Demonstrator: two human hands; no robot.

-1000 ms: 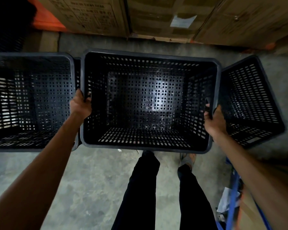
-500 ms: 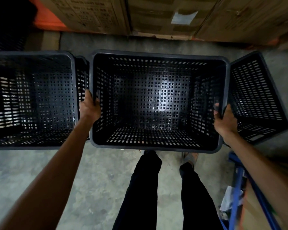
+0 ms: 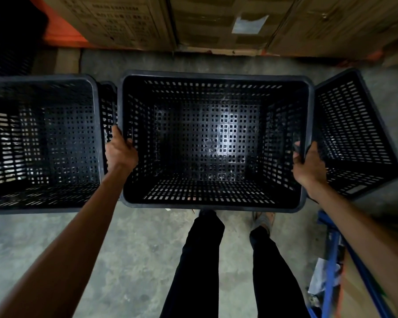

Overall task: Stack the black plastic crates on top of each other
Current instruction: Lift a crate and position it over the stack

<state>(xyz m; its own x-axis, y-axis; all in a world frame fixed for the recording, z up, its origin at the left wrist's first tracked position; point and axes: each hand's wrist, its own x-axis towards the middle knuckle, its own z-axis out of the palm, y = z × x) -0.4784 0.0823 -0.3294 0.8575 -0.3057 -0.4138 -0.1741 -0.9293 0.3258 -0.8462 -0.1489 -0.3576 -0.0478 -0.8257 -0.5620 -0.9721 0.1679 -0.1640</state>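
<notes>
The concrete floor (image 3: 129, 260) filled the lower half of the view, and a row of cardboard boxes (image 3: 216, 21) ran along the top, from eleven to one o'clock. An orange beam (image 3: 62, 35) showed at eleven o'clock beside them.

At the centre a black crate (image 3: 216, 203) was held open side up, its slotted walls and perforated bottom plain to see. A second crate (image 3: 41, 207) lay at nine o'clock, also open side up, with its right edge just beside the held one. Between the two, a slice of another dark slotted wall (image 3: 107, 106) showed; which crate it belonged to could not be told. A third crate (image 3: 354, 125) sat at three o'clock, tilted and turned at an angle, close against the held crate's right rim.

The person's legs (image 3: 200, 267) in dark trousers stood at six o'clock, below the held crate. A blue metal frame (image 3: 331, 260) stood at five o'clock.

The left hand (image 3: 120, 154) was clamped over the held crate's left rim, thumb inside and fingers wrapped outside. The right hand (image 3: 309, 164) gripped the right rim in the same manner, fingers curled over the edge.
</notes>
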